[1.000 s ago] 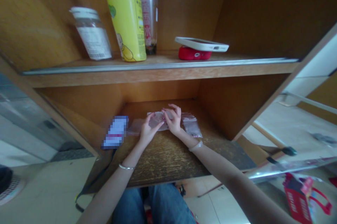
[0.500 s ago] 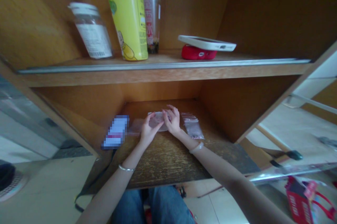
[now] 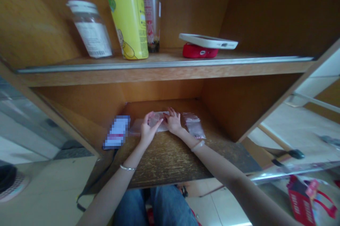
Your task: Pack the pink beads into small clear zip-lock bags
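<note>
My left hand (image 3: 149,126) is curved round the near left side of a clear plastic bag (image 3: 158,117), its thumb reaching right across it. At the bag's right part, my right hand (image 3: 173,122) pinches with thumb and index finger while its other fingers are raised. What lies between the fingertips is too small to make out. Just right of my right hand is a stack of small clear zip bags (image 3: 195,126). Another sheet of clear plastic (image 3: 135,126) lies flat left of my left hand.
A pixelated phone (image 3: 117,132) lies at the left, a dark strap (image 3: 102,173) running below it. On the upper shelf (image 3: 170,63) stand a white-lidded jar (image 3: 91,31), a yellow bottle (image 3: 129,17), a clear cup (image 3: 155,13), and a white phone (image 3: 208,41) on a red case (image 3: 199,51).
The fingers of both hands have shifted slightly over the bag, and my left index finger has drawn back a little left. More of the bag shows between the hands.
</note>
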A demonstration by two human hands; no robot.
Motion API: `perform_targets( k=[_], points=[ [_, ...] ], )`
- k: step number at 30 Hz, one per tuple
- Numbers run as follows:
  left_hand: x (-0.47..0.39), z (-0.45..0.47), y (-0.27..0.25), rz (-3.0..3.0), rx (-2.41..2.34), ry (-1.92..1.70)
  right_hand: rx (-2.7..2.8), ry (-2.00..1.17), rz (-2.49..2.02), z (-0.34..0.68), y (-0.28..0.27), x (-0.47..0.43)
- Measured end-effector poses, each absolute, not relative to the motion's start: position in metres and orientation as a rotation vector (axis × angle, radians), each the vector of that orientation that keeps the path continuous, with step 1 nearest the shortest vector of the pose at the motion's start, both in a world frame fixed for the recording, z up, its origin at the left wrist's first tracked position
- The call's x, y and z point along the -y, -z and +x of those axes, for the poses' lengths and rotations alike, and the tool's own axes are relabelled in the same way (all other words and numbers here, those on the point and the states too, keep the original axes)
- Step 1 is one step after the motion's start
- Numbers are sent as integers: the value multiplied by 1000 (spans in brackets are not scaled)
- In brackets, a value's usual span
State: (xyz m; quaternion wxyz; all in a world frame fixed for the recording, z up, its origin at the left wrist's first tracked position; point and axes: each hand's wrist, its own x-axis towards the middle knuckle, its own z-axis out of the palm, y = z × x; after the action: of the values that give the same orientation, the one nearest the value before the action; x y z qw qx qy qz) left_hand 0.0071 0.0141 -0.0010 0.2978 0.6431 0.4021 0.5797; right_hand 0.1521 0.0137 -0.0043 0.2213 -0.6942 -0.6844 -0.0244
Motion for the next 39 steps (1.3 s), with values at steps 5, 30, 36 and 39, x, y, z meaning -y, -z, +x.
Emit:
perform_targets(
  k=[5, 30, 36, 39],
  points=[
    [-16, 6, 2, 1677, -1087, -1568, 1951, 98, -1820, 153, 5, -14],
    [-20, 7, 5, 1608, -1034, -1566, 1999, 82, -1761, 152, 2, -11],
    [-19, 8, 3, 1576, -999, -1548, 1971, 34, -1753, 154, 7, -15],
    [-20, 7, 4, 1562, -953, -1523, 1825, 56, -1714, 153, 6, -15]
  ],
)
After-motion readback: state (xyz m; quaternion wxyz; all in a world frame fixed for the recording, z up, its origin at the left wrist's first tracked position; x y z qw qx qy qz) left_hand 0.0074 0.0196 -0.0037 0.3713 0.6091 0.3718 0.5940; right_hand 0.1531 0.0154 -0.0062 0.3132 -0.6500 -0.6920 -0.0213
